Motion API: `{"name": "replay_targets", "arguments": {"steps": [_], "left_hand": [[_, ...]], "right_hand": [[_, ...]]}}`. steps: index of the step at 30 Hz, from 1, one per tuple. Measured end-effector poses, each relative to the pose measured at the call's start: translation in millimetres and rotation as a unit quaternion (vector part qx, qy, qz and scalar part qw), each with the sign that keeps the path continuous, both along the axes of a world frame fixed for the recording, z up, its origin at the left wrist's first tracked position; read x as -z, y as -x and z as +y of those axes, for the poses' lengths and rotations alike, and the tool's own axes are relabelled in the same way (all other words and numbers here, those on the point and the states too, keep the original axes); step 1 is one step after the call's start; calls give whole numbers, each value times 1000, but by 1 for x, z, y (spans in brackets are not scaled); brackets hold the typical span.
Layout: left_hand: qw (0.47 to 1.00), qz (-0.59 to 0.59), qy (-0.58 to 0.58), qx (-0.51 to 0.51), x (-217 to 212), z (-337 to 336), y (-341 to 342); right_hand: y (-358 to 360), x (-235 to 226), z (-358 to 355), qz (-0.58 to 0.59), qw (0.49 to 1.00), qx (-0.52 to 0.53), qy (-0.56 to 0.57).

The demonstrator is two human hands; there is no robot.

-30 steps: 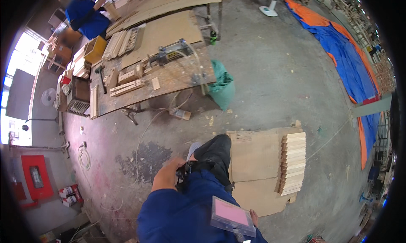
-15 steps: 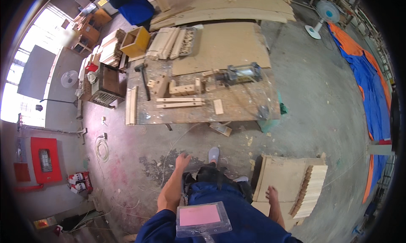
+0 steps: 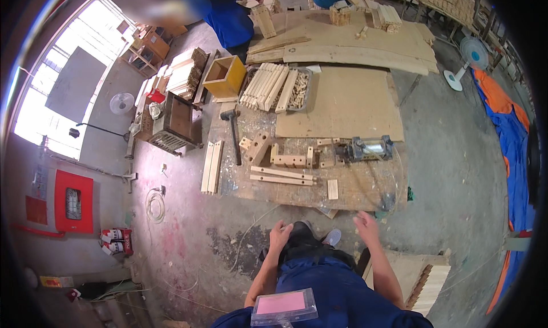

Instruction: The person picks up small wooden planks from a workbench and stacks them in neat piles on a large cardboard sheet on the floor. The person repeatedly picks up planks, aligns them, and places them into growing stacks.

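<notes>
- Dark wooden crate (image 3: 181, 112): beside the workbench's left edge; contents cannot be told.
- Tray (image 3: 310, 82): near the workbench's far-left corner; carries long wooden strips (image 3: 264, 87), with small wooden pieces (image 3: 298, 92) at its right end.
- Yellow box (image 3: 234, 81): at the far-left corner, left of the tray; open upward.
- Floor (image 3: 445, 174): grey, stained.
- Workbench (image 3: 302, 198): paint-spotted; cardboard sheet (image 3: 342, 105) covers its far-right corner.
- Tarpaulin (image 3: 502, 131): blue and orange, along the floor's right side.
- Fan (image 3: 474, 53): beyond the far-right corner.
- Metal cylinder (image 3: 374, 149): near the right edge.
- Mallet (image 3: 235, 138): near the left edge.
- Left hand (image 3: 280, 235): released, fingers loosely curled, short of the near edge.
- Right hand (image 3: 367, 227): released, fingers extended, near that edge.
- Small wooden block (image 3: 333, 189): near edge, right half.
</notes>
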State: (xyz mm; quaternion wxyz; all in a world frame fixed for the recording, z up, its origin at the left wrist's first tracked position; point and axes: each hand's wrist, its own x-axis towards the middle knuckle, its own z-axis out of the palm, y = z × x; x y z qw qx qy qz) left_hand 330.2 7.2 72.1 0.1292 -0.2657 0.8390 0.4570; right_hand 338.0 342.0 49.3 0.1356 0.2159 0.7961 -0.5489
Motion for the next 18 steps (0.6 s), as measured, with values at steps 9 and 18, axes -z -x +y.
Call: {"name": "replay_targets", "arguments": {"steps": [9,18], "left_hand": [[958,287,4,22,-30,-45,258],[940,207,228,145,-43,-148,605]], "right_hand": [[170,-40,-69,5,995,-95,-40],[266,-44,-140,70,997,14,-21]]}}
